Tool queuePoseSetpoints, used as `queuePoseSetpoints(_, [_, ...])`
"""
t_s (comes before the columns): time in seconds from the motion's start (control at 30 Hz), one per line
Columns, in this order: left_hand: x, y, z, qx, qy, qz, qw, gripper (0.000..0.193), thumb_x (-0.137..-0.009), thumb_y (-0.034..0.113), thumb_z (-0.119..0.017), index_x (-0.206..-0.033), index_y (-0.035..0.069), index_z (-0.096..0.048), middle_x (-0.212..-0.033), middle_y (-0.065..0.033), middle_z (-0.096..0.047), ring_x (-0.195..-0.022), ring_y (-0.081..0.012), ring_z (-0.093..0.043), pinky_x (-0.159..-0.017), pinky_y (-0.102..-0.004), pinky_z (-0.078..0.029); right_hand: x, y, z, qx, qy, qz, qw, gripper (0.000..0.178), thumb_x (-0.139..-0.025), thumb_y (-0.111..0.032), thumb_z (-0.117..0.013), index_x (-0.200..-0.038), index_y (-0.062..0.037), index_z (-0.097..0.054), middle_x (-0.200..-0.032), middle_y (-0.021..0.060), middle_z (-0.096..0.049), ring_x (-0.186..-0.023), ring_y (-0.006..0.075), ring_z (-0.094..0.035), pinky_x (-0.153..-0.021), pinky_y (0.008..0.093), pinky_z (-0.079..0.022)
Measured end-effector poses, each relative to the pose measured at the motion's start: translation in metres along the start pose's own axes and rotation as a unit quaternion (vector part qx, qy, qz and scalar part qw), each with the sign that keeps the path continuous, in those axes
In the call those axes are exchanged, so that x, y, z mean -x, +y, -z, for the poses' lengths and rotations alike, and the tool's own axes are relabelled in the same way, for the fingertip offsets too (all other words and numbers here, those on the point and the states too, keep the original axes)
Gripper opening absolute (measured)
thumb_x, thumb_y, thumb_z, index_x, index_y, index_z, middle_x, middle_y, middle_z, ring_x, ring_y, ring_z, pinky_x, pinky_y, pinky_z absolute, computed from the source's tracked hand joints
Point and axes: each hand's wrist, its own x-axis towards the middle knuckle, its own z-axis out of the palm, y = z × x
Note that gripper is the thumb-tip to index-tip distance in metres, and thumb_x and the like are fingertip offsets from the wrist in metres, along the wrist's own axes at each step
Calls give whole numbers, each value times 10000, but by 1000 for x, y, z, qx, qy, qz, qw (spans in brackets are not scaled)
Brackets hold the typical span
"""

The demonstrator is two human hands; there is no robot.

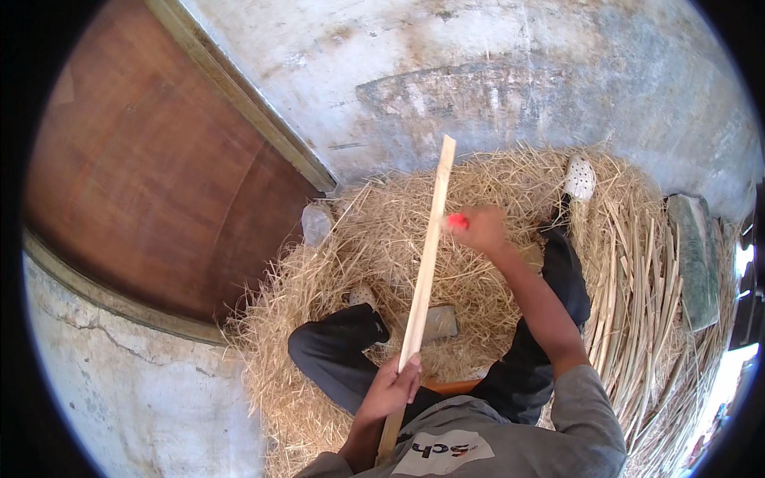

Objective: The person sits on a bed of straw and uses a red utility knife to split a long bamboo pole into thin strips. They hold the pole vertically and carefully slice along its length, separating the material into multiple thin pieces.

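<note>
A long pale wooden slat (pixel 425 279) slants up and away from my lap, its near end close against my shirt. My left hand (pixel 390 386) is wrapped round its lower part. Higher up, on the right side of the slat, my right hand (pixel 484 229) is closed on a small red-handled tool (pixel 457 221). Motion smears this hand and tool, so the tool's blade or tip cannot be made out. The tool is at or very near the slat's edge; whether they touch is unclear.
Curly shavings (pixel 382 231) cover the floor around my legs. Thin split strips (pixel 629 295) lie in a pile at the right, beside a greenish slab (pixel 695 263). A grey block (pixel 440 323) sits between my legs. A clear plastic bag (pixel 316 225) lies by the brown door (pixel 159 159).
</note>
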Motion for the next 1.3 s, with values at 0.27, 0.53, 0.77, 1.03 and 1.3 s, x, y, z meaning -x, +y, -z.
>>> queuePoseSetpoints(0.27, [15, -13, -5, 23, -65, 21, 997, 300, -1029, 314, -435, -885, 55, -480, -554, 10, -441, -443, -64, -413, -422, -236, -343, -43, 85, 40, 75, 74, -303, 947, 692, -875, -671, -466, -714, -20, -638, -577, 154, -599, -574, 339, -624, -552, 471, -467])
queuePoseSetpoints(0.53, [11, -12, 20, 107, -26, 58, 992, 313, -1034, 315, -409, -870, 64, -498, -552, -17, -455, -452, -102, -441, -439, -246, -385, -7, 29, 53, -119, -24, -195, 973, 707, -855, -691, -484, -790, -14, -675, -676, 192, -630, -687, 355, -640, -638, 442, -484])
queuePoseSetpoints(0.77, [-5, 12, 13, 102, -27, 5, 994, 322, -1029, 319, -421, -852, 60, -495, -536, -26, -435, -437, -113, -431, -426, -260, -391, 21, -39, 33, -131, -95, 91, 983, 611, -775, -659, -606, -606, -72, -573, -520, 116, -522, -488, 322, -560, -475, 418, -426])
queuePoseSetpoints(1.03, [-12, 11, 9, 103, -41, 1, 994, 345, -1026, 355, -426, -843, 67, -479, -528, -16, -425, -427, -104, -422, -404, -254, -378, 12, -24, 28, -53, -7, 109, 993, 656, -714, -733, -605, -553, -105, -497, -496, 81, -499, -442, 290, -531, -443, 413, -402])
queuePoseSetpoints(1.3, [-7, 4, 9, 116, -65, 12, 991, 341, -1040, 347, -385, -865, 69, -477, -548, -8, -434, -439, -93, -410, -430, -239, -362, 0, -1, 22, -29, 57, 73, 995, 600, -651, -677, -696, -554, -105, -541, -475, 73, -506, -432, 278, -538, -452, 393, -420])
